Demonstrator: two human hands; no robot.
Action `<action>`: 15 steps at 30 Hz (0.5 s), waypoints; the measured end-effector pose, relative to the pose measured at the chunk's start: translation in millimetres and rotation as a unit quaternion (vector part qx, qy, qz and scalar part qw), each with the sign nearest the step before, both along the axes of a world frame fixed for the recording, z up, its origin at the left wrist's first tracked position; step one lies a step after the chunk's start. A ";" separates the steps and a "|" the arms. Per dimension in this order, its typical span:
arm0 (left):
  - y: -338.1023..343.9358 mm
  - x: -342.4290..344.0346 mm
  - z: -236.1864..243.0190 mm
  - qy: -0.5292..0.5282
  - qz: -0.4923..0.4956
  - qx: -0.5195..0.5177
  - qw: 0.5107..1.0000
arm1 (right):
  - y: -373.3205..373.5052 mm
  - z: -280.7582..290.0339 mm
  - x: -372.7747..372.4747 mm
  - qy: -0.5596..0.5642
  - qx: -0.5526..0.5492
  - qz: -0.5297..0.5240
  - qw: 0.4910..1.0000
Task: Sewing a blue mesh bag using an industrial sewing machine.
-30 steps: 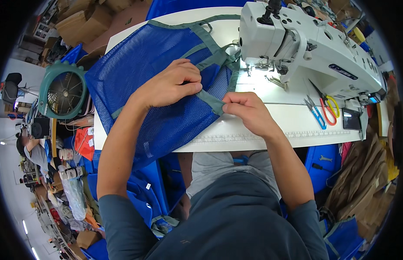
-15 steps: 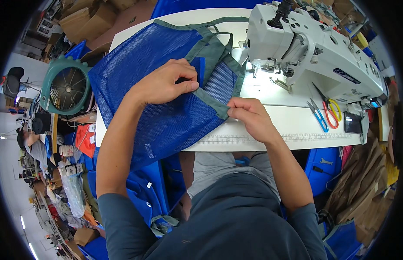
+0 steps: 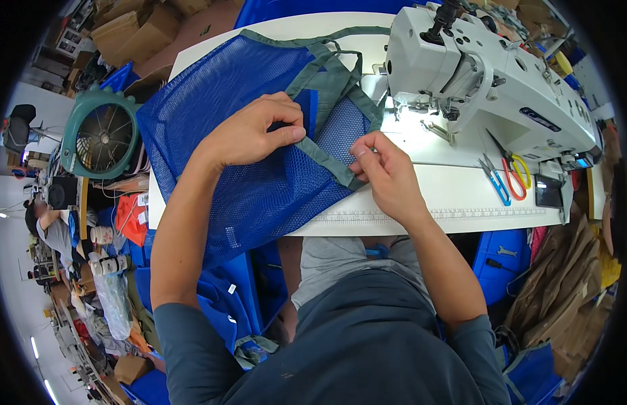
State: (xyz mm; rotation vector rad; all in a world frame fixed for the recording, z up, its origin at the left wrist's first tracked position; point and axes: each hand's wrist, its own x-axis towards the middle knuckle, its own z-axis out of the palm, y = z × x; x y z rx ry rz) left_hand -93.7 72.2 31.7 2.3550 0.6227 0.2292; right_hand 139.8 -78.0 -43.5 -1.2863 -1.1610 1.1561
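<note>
Spread over the left half of the white table is a blue mesh bag (image 3: pixel 205 101) with green binding tape (image 3: pixel 325 159) along its edges. My left hand (image 3: pixel 259 131) rests over the mesh, thumb and fingers pinching the taped edge. At the corner of that tape is my right hand (image 3: pixel 388 169), its thumb and fingertips closed together; whatever lies between them is too small to make out. Just beyond the right hand stands a white sewing machine (image 3: pixel 455 67), its lamp lighting the needle area. A loose green strap (image 3: pixel 354 31) runs from the bag toward the machine.
Blue-handled thread snips (image 3: pixel 496 181) and scissors (image 3: pixel 515 177) with red and yellow handles lie on the right of the table. A ruler strip (image 3: pixel 435 214) follows the front edge. A green fan (image 3: pixel 104 135) stands at the left. Another person (image 3: pixel 51 223) is far left.
My right hand has shifted slightly up and its fingers have curled closer together at the tape corner. The left hand has stayed nearly in place on the bag.
</note>
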 end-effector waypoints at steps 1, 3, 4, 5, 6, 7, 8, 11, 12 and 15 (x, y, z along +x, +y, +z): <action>-0.4 -0.2 0.1 0.000 0.002 -0.002 1.000 | 0.4 -0.4 0.3 -0.001 0.000 0.004 1.000; -0.1 -0.6 0.1 -0.003 0.002 0.000 1.000 | 0.6 0.2 1.6 -0.002 0.001 0.007 1.000; 0.1 -0.8 0.3 -0.006 0.001 0.001 1.000 | 0.3 1.9 2.4 -0.004 0.002 0.017 1.000; 0.3 -0.9 0.9 -0.006 0.001 0.002 1.000 | 0.4 3.0 3.1 -0.007 0.004 0.026 1.000; 0.5 -0.9 1.7 -0.006 -0.002 0.004 1.000 | 0.4 2.9 3.5 -0.007 0.005 0.026 1.000; 0.6 -0.8 2.5 -0.007 -0.005 0.007 1.000 | 0.5 2.6 3.8 -0.009 0.007 0.032 0.999; 0.7 -0.5 3.2 -0.006 -0.005 0.007 1.000 | 0.4 3.6 3.4 -0.010 0.009 0.038 0.999; 1.3 -0.3 4.9 -0.022 -0.008 0.010 1.000 | -1.4 15.1 3.5 -0.112 -0.008 0.115 0.987; 2.3 -0.8 5.0 -0.006 -0.010 0.009 1.000 | -1.1 15.5 3.1 -0.111 -0.007 0.116 0.987; 3.0 -1.7 4.0 0.033 -0.007 0.031 0.999 | -0.7 15.8 6.1 -0.107 -0.040 0.127 0.985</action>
